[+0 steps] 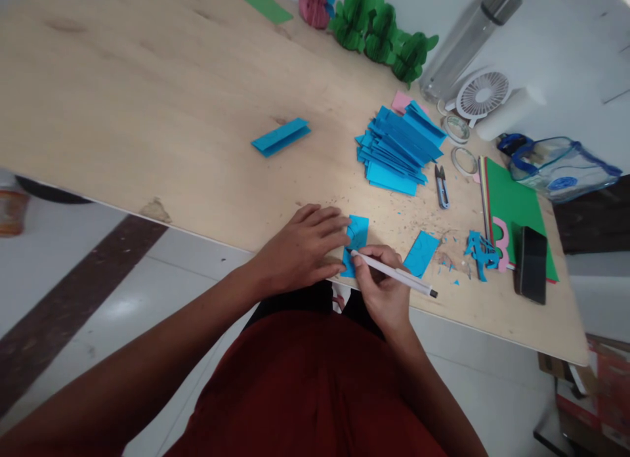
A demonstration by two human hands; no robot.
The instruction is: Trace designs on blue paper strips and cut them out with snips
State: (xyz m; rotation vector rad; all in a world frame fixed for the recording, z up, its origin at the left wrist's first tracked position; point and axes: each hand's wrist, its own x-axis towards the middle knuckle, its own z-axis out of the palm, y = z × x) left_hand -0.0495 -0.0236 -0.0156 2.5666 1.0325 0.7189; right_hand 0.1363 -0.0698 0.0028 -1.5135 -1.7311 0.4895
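Observation:
A small blue paper piece [359, 228] with dark drawn lines lies at the table's front edge. My left hand [310, 247] rests flat beside it, fingers spread, fingertips on its left side. In my right hand [386, 283] is a white pen [401, 274], its tip against the paper and its dark end pointing right. Another blue paper piece [422, 253] with a drawn curve lies just right of that hand. Further back is a pile of folded blue papers [401, 148], and one folded blue strip [280, 137] lies apart to its left.
Thread snips [441, 186], tape rolls [464, 161], blue cut-outs [481, 253] and a black phone [531, 263] on green paper [514, 204] are at the right. Behind stand green paper ornaments [378, 33], a bottle [465, 46] and a small fan [482, 94]. Paper scraps are scattered about.

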